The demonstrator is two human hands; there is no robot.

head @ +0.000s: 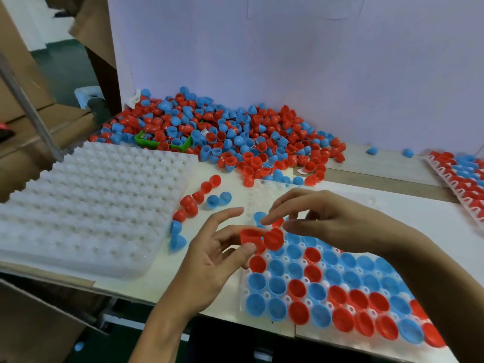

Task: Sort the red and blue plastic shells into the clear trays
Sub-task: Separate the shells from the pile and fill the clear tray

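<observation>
Head view: the person is working at a white bench (pixel 432 216). Left hand (pixel 209 263) is pinching a red shell (pixel 250 238) between thumb and fingers, open side up, above the near-left corner of the partly filled clear tray (pixel 264 314). Right hand (pixel 322 218) is reaching in from the right, fingers loosely curved over a second red shell (pixel 275 238) that is touching the first; whether it is gripping that shell, cannot tell. Tray cells are holding red and blue shells, domes up. A stack of empty trays (pixel 86 205) is sitting to the left. Loose shells (pixel 199 197) are lying between the trays. A mixed pile (pixel 235 134) is lying against the back wall, partly burying a green bin (pixel 146 142). Another filled tray (pixel 461 176) is lying at far right.
</observation>
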